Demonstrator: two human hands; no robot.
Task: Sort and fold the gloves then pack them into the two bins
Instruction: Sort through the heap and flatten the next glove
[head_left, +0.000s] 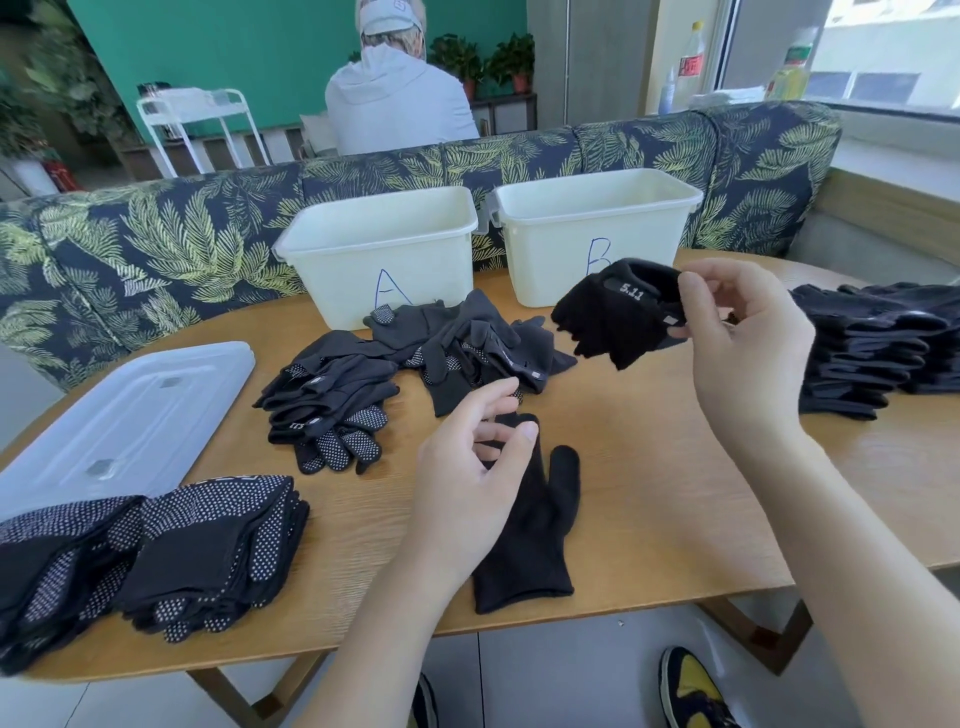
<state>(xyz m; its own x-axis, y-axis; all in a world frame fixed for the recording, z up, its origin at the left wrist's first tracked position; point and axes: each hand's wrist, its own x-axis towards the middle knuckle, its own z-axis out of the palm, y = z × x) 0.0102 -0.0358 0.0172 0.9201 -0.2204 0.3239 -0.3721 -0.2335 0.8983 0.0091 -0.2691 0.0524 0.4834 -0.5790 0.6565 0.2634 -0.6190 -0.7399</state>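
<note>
My right hand pinches a black glove marked "5.11" and holds it up in front of bin B. My left hand hovers with loosely curled fingers over a plain black glove lying flat on the table, its fingers towards the bins. Whether it touches the glove is unclear. Bin A stands left of bin B. A loose heap of dark gloves lies before the bins. Folded dotted gloves are stacked at the front left. Folded black gloves are stacked at the right.
Two clear bin lids lie stacked on the wooden table at the left. A leaf-patterned sofa back runs behind the bins. A person in a grey hoodie sits beyond it, facing away.
</note>
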